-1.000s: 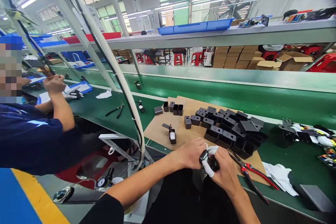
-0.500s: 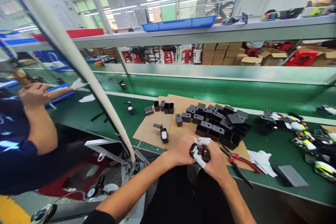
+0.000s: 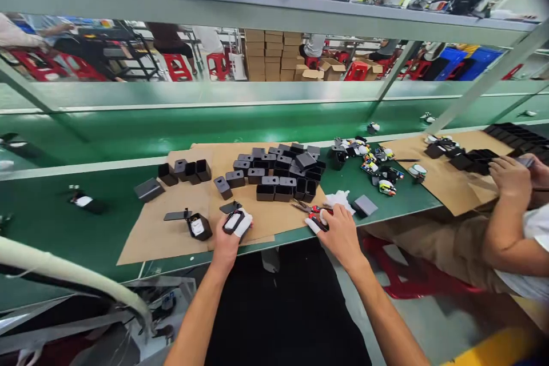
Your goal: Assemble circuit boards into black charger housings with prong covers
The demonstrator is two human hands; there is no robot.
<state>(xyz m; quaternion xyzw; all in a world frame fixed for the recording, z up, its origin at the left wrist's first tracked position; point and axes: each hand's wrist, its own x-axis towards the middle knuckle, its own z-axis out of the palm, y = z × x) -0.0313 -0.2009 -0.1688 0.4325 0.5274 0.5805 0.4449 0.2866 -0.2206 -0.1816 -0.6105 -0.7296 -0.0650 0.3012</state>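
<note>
My left hand (image 3: 227, 245), with white finger covers, is closed around a small black housing (image 3: 233, 221) that has a pale part inside and a dark flap at its top. At the front of the cardboard, my right hand (image 3: 343, 234) has its fingers around the red-and-black handles of the pliers (image 3: 316, 209); their jaws point left. Left of my left hand stands another black housing (image 3: 199, 227) with a white label and a flat arm sticking out. Several dark housings (image 3: 274, 180) sit in a cluster beyond both hands.
Brown cardboard (image 3: 163, 240) covers part of the green bench. A white cloth (image 3: 340, 200) and a dark grey box (image 3: 364, 206) lie right of the pliers. Beyond them is a pile of wired parts (image 3: 380, 166). A co-worker's hands (image 3: 512, 174) are at far right; a pale hose (image 3: 86, 271) crosses the lower left.
My view has turned right. My hands, together on one housing before, are now apart: the left keeps the housing, and the right has moved across and taken hold of the pliers.
</note>
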